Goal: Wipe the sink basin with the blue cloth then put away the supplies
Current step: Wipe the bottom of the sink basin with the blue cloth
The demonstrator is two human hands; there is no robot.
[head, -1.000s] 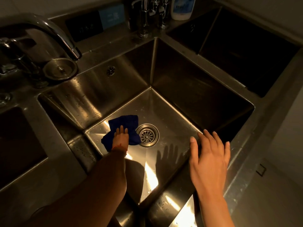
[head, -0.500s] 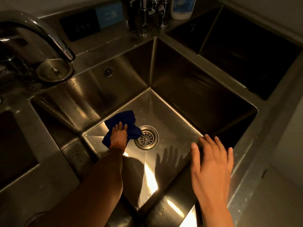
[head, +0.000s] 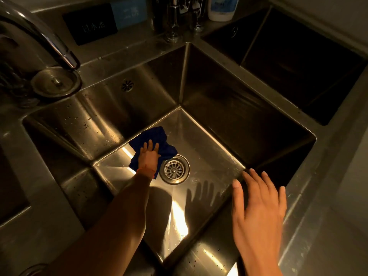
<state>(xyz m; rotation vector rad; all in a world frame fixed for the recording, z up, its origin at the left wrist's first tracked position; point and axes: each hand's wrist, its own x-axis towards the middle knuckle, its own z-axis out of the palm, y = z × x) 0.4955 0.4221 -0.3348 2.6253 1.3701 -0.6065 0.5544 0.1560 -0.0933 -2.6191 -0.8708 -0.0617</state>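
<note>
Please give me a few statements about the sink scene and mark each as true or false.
1. The left hand presses the blue cloth on the basin floor. True.
2. The cloth covers the drain strainer. False: it lies beside the strainer, to its left.
3. The right hand holds a sponge. False: it is open and holds nothing.
4. A white bottle stands behind the basin. True.
5. Water runs from the faucet. False: no stream shows.
</note>
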